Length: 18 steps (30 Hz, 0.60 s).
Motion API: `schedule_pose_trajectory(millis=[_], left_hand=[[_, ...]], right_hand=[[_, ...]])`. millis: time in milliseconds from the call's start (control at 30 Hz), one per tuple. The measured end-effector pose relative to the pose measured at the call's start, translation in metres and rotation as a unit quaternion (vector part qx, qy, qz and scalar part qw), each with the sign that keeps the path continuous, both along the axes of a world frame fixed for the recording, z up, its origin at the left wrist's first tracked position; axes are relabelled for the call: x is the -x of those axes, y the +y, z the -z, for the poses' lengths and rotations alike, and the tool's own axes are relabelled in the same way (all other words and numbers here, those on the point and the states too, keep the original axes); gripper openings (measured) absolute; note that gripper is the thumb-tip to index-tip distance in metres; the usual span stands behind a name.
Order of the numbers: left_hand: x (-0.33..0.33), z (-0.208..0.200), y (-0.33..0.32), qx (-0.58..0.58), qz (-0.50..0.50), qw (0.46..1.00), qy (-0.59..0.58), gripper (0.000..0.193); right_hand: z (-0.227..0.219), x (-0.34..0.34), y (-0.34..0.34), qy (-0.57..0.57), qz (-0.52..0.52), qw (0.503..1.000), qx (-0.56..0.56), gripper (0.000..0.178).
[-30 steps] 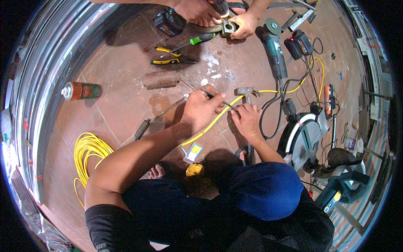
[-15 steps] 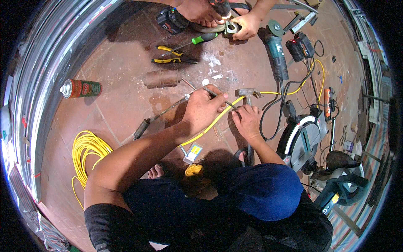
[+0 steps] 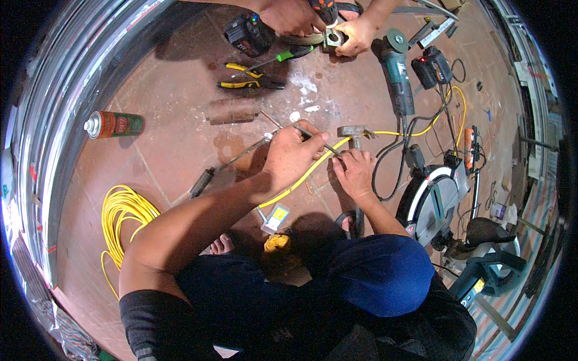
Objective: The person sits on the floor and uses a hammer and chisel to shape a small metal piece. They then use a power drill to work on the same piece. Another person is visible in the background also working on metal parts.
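Note:
Over the tiled floor, my left hand pinches a thin dark metal rod between thumb and fingers. The rod slants down to my right hand, whose closed fingers grip its lower end. A hammer lies with its head just beyond my right hand, its handle running under that hand toward me. A yellow cable passes beneath both hands. Beside my left hand lies a long thin tool with a dark handle; its far end is partly hidden by the hand.
A co-worker's hands hold a cordless drill and a metal piece with a round hole. Pliers, a green-handled screwdriver, spray can and coiled cable lie leftward. Rightward are an angle grinder and mitre saw.
My hands and the rod stay nearly still. At the top, the co-worker's drill and hands have shifted slightly.

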<state>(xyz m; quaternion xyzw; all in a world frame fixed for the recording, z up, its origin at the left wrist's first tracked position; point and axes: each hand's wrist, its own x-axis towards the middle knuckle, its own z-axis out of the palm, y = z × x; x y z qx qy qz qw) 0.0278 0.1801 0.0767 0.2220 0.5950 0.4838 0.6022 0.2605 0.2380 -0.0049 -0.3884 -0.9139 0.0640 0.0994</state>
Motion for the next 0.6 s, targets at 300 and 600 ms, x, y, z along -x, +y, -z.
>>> schedule_pose_trajectory(millis=[300,600], left_hand=[[-0.0003,-0.0015,-0.0014,-0.011,-0.003,1.000,-0.025,0.023],[-0.0016,0.0041,-0.0022,-0.017,-0.001,1.000,-0.010,0.019]], right_hand=[[-0.0020,0.0004,-0.0001,-0.004,0.008,1.000,0.014,0.018],[-0.0023,0.0013,-0.0006,0.001,0.006,1.000,0.005,0.017]])
